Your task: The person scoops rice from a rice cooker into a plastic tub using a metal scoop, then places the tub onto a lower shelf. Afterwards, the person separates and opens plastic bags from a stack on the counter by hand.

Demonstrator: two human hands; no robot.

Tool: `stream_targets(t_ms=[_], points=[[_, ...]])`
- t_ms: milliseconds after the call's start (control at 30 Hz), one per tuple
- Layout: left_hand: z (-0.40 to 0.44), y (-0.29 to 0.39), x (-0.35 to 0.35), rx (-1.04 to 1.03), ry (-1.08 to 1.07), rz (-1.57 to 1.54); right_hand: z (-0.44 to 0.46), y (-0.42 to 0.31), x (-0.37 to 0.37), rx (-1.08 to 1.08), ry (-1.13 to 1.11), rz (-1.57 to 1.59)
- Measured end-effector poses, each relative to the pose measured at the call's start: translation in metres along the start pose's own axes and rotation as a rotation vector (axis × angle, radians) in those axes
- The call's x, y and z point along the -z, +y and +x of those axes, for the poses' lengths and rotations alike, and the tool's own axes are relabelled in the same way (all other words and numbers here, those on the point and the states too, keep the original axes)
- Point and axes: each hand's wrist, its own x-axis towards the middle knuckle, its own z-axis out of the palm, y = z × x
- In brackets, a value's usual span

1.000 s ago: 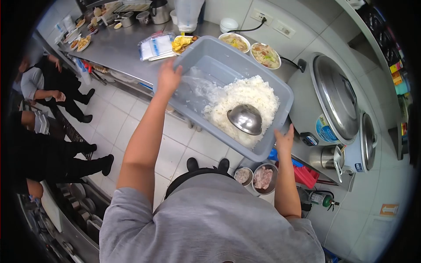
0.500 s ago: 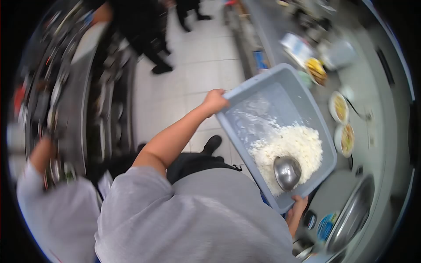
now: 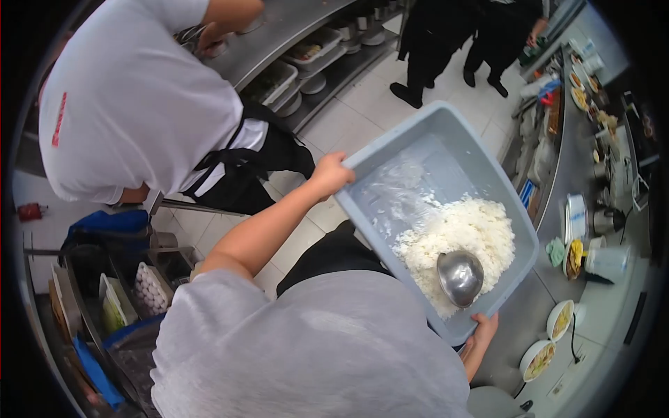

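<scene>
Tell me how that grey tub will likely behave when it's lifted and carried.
The tub looks fairly stiff, its walls showing no sag between the left hand and right hand. It probably feels heavier toward the right hand, where the rice is heaped. If tipped, the metal bowl on the rice might slide.

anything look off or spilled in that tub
Loose grains stray from the rice across the gray tub, and what looks like crumpled clear plastic lies beside it, odd against uncovered food.
</scene>
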Motion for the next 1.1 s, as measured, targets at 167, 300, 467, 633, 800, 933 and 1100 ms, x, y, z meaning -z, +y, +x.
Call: stream_targets(t_ms=[167, 300, 467, 633, 800, 933, 1100], points=[[-0.102, -0.042, 0.047, 0.125, 0.204, -0.090, 0.018, -0.008, -0.011, 0.011, -0.225, -0.148], [-0.103, -0.092, 0.112, 0.208, 0.386, -0.144, 0.041, -0.027, -0.106, -0.017, -0.409, -0.205], [-0.120, -0.142, 0.166, 0.253, 0.376, -0.269, 0.006, 0.001, -0.167, -0.024, -0.427, -0.260], [-0.125, -0.161, 0.187, 0.154, 0.287, -0.125, -0.046, 0.044, -0.149, -0.016, -0.361, -0.145], [-0.150, -0.195, 0.210, 0.085, 0.184, -0.040, -0.128, 0.096, -0.114, -0.028, -0.226, -0.169], [-0.172, -0.207, 0.204, 0.134, 0.115, 0.046, -0.148, 0.127, -0.088, -0.089, -0.238, -0.171], [-0.204, -0.261, 0.208, 0.237, 0.141, 0.152, -0.154, 0.166, -0.100, -0.160, -0.257, -0.271]])
